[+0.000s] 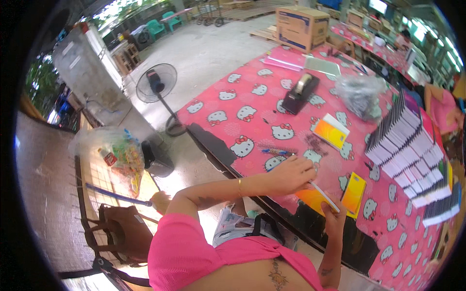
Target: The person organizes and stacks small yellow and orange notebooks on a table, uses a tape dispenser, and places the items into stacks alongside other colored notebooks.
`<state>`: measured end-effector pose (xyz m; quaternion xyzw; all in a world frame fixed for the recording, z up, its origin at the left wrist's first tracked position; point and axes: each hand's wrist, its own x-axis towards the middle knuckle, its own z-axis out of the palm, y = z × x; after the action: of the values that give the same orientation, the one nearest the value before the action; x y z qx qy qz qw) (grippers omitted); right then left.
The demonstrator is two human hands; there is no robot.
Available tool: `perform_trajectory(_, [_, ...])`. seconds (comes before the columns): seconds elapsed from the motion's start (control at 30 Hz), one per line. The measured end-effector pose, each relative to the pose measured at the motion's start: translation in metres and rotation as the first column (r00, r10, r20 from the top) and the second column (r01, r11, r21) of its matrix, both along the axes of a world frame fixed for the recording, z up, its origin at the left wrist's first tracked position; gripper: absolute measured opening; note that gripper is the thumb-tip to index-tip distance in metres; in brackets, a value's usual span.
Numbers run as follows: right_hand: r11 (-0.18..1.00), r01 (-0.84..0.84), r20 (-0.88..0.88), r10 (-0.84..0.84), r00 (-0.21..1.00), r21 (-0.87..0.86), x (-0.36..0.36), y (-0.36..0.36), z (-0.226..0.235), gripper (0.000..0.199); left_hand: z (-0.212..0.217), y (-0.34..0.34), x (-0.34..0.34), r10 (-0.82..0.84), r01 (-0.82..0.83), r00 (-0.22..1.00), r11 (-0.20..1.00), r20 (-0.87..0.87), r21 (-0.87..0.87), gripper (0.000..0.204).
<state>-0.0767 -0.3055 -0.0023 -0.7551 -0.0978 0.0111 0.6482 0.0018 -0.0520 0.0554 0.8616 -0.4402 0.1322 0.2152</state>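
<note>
Fingers (332, 209) of our right hand (336, 222) pinch an orange booklet (310, 198), apparently unfinished, our left hand (295, 173) unclear in its hold, while notebooks (400, 140) stacked at two o'clock seem done.

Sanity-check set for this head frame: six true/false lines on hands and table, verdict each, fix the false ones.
1. The right hand holds an orange-yellow booklet. True.
2. The left hand rests on the tape dispenser. False: the left hand is at the upper end of the orange-yellow booklet.
3. The tape dispenser sits on the pink patterned cloth. True.
4. The standing fan is on the tabletop. False: it stands on the floor.
5. The stacked notebooks are at the picture's left. False: they are at its right.
6. The cardboard box is brown. True.
</note>
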Motion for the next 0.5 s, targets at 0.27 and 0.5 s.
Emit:
perform_trajectory(0.27, [0.961,0.256,-0.012,-0.256,0.967,0.101,-0.009,0.011,0.017,0.033,-0.033,-0.027,-0.051,0.201,-0.211,0.977,0.953,0.065,0.22,0.079])
perform_trajectory(0.5, [0.967,0.194,-0.125,-0.175,0.977,0.167,-0.007,0.015,0.032,0.036,-0.069,-0.027,-0.058,0.104,-0.105,0.968,0.994,0.228,-0.009,0.078])
